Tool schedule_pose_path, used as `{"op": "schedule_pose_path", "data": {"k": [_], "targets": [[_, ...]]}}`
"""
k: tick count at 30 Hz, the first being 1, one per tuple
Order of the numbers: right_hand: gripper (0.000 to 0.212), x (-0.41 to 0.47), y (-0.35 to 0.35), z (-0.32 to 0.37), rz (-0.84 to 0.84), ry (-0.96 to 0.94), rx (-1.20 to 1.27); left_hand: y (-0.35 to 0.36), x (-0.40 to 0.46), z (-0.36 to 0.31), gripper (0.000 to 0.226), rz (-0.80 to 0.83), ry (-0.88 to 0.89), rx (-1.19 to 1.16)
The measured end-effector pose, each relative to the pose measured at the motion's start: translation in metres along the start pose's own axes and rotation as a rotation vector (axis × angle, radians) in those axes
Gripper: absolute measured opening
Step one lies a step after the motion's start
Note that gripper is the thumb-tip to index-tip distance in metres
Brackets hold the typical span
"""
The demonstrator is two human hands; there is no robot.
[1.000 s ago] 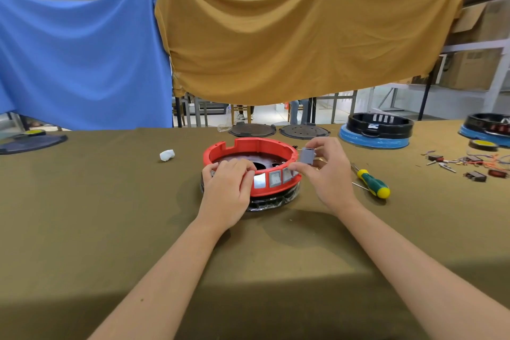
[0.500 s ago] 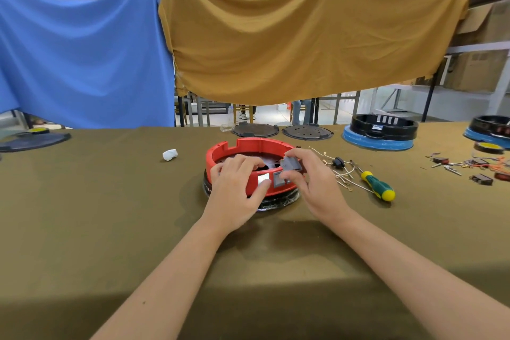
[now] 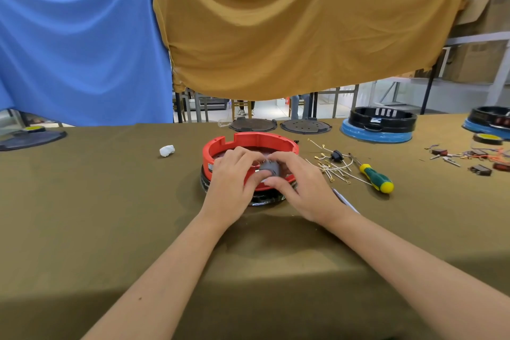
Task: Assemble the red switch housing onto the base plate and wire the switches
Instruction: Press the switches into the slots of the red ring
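Olive-brown cloth covers the table (image 3: 110,215). Behind it hang a blue cloth (image 3: 77,52) and a mustard cloth (image 3: 298,30). At the table's middle sits the red switch housing (image 3: 249,141), a ring resting on a dark base plate (image 3: 265,199) whose edge shows under the near rim.

Left hand (image 3: 230,182): lies over the housing's near-left wall, fingers curled over the rim, thumb reaching to a small grey switch (image 3: 269,168) at the near wall. Right hand (image 3: 300,188): fingers curled from the right, forefinger and thumb pinching that same switch. Both hands thus grip it; whether it is seated in the wall cannot be told, as the fingers hide its lower part.

Right of the housing: a bundle of pale wires (image 3: 331,168) with metal terminals, then a screwdriver (image 3: 375,179) with green-yellow handle, lying flat. Far right: loose small parts and red wires (image 3: 469,157). Left of the housing, apart from it: a crumpled white scrap (image 3: 167,150).
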State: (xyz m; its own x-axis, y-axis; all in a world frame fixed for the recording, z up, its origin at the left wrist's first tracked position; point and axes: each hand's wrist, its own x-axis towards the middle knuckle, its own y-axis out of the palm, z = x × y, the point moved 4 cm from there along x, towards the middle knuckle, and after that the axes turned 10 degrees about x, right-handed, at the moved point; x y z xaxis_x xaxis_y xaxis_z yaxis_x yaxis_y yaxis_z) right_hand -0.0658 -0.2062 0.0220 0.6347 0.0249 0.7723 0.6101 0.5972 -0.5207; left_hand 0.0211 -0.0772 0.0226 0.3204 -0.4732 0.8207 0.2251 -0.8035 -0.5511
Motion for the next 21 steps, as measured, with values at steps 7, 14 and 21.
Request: {"op": "schedule_pose_path", "data": {"k": [7,14,21], "targets": [[0.048,-0.001,0.006,-0.001,0.054,-0.035,-0.037,0.003,0.001,0.005,0.019,0.041,-0.079,-0.112],[0.034,-0.004,0.004,-0.011,0.033,0.079,0.091,0.005,-0.003,0.014,0.026,0.047,-0.177,-0.037],[0.018,-0.004,0.006,-0.013,0.036,0.110,0.107,0.008,-0.003,0.019,0.014,0.030,-0.178,0.011]]}}
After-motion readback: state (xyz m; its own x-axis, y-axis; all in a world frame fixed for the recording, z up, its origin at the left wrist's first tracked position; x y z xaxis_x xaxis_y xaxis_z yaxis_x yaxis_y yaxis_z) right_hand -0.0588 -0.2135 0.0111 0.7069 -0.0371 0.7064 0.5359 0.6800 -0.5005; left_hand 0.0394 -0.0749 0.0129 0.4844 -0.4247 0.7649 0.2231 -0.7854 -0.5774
